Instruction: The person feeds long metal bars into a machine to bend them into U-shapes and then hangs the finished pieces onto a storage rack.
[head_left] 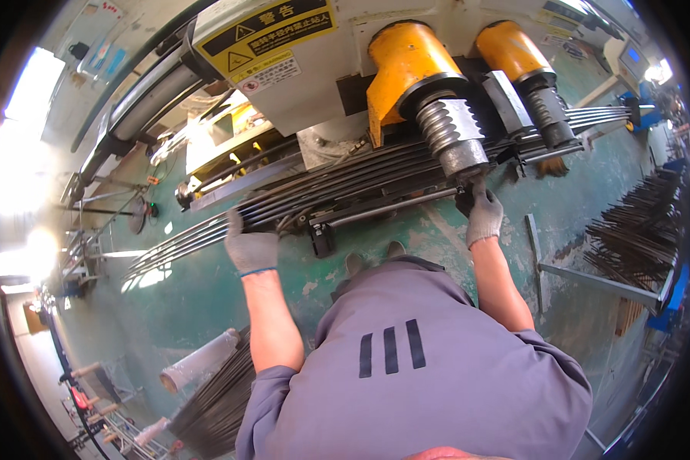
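Note:
My left hand (253,249), in a grey glove with a blue cuff, is at the near edge of a row of long, thin metal rods (192,238). Its fingers look closed around them, though partly hidden. My right hand (484,216), gloved the same way, reaches up just below a grooved steel cylinder (450,130) under an orange machine housing (415,57). Those fingers are pressed together on something dark that I cannot make out. Between my hands runs a metal bar (391,207) along the front of the machine, with a black bracket (322,239) at its left end.
A second orange housing (511,50) with its own grooved cylinder stands to the right. Bundled dark rods (640,230) lie on a rack at the far right. Behind my left arm are more rods (218,402) and a plastic-wrapped roll (199,360) on the green floor (192,307).

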A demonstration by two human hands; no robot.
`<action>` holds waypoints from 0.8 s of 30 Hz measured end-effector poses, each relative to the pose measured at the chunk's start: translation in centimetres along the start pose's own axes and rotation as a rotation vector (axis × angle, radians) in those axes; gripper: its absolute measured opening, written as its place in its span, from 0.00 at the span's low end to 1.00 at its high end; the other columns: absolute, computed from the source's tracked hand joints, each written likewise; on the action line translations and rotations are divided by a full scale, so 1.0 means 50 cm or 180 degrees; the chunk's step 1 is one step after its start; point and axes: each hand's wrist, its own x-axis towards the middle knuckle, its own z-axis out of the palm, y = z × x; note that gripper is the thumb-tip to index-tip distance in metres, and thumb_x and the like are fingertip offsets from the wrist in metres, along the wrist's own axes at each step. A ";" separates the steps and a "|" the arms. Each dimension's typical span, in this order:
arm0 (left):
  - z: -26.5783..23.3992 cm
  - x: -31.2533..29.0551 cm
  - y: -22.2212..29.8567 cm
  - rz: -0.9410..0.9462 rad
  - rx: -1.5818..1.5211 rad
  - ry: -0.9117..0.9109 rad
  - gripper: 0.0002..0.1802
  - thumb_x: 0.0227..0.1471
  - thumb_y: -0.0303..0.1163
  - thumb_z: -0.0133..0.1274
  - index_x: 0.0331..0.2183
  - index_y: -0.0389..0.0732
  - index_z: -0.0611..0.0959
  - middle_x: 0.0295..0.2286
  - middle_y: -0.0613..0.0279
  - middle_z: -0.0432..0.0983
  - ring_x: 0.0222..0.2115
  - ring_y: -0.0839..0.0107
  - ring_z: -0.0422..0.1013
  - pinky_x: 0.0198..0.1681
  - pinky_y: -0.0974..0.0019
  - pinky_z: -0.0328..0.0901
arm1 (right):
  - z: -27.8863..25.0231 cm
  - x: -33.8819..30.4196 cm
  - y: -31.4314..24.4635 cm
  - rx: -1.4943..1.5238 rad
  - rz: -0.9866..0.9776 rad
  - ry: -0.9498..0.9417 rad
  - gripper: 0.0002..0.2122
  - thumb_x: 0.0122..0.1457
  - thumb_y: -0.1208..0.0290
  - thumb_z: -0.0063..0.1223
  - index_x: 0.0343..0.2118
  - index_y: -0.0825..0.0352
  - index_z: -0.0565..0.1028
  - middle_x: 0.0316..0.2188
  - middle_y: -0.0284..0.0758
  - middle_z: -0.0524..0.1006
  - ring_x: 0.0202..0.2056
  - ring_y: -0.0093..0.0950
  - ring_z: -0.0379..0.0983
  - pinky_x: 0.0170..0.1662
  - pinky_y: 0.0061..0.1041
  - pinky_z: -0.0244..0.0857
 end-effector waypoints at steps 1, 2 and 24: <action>-0.012 0.005 0.029 0.0243 -0.0031 0.0225 0.22 0.68 0.42 0.46 0.49 0.32 0.79 0.47 0.48 0.79 0.51 0.51 0.74 0.61 0.44 0.66 | -0.008 -0.009 -0.003 0.0077 0.0098 -0.0026 0.18 0.67 0.56 0.58 0.40 0.71 0.80 0.32 0.34 0.82 0.30 0.28 0.80 0.34 0.29 0.75; -0.021 0.008 0.054 0.0480 -0.0068 0.0445 0.22 0.69 0.41 0.44 0.49 0.32 0.79 0.47 0.48 0.78 0.51 0.51 0.74 0.61 0.44 0.66 | -0.018 -0.016 -0.005 0.0152 0.0189 -0.0045 0.18 0.67 0.56 0.58 0.40 0.71 0.80 0.32 0.35 0.83 0.30 0.29 0.81 0.34 0.29 0.76; -0.101 -0.023 0.155 0.0180 -0.0758 0.0164 0.26 0.68 0.48 0.46 0.56 0.38 0.75 0.56 0.48 0.73 0.58 0.49 0.68 0.65 0.41 0.60 | -0.093 0.000 0.154 -0.0421 0.0683 -0.0121 0.11 0.67 0.59 0.59 0.39 0.62 0.79 0.28 0.31 0.80 0.25 0.25 0.76 0.27 0.24 0.68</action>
